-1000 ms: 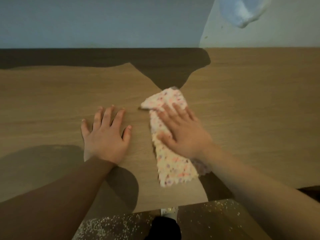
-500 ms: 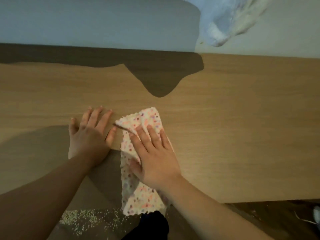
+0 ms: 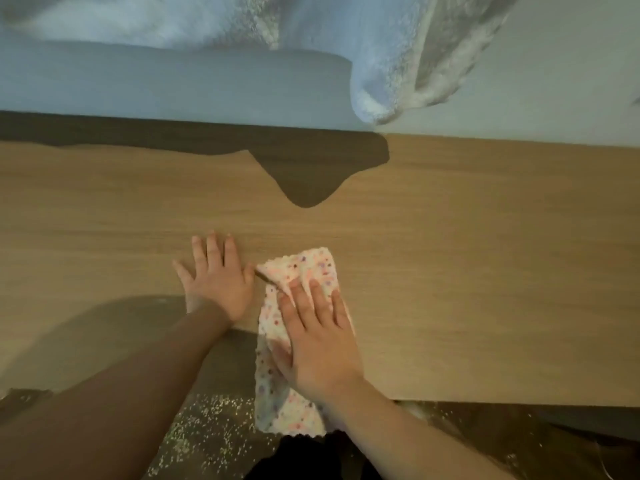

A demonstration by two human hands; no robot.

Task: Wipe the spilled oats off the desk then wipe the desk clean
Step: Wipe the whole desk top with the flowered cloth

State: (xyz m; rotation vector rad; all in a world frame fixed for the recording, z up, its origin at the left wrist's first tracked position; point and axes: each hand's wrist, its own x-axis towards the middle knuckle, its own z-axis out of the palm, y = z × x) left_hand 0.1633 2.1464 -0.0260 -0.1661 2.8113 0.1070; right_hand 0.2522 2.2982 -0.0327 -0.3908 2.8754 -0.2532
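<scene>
A white cloth with pink and purple dots [image 3: 304, 268] lies folded on the wooden desk [image 3: 485, 254], its near end hanging over the front edge. My right hand [image 3: 318, 341] presses flat on the cloth with straight fingers. My left hand [image 3: 218, 278] rests flat on the bare desk just left of the cloth, thumb close to the cloth's corner. Spilled oats [image 3: 207, 424] lie scattered on the floor below the desk's front edge. I see no oats on the desk top.
A pale wall [image 3: 173, 88] runs along the back of the desk. A light blue fluffy fabric [image 3: 381, 64] hangs down over the wall at upper right. The desk's front edge [image 3: 519, 403] crosses the lower right, with dark floor beyond.
My right hand has dragged the cloth toward me and leftward, so its end now hangs over the front edge. My left hand stays flat beside it. The view has tilted.
</scene>
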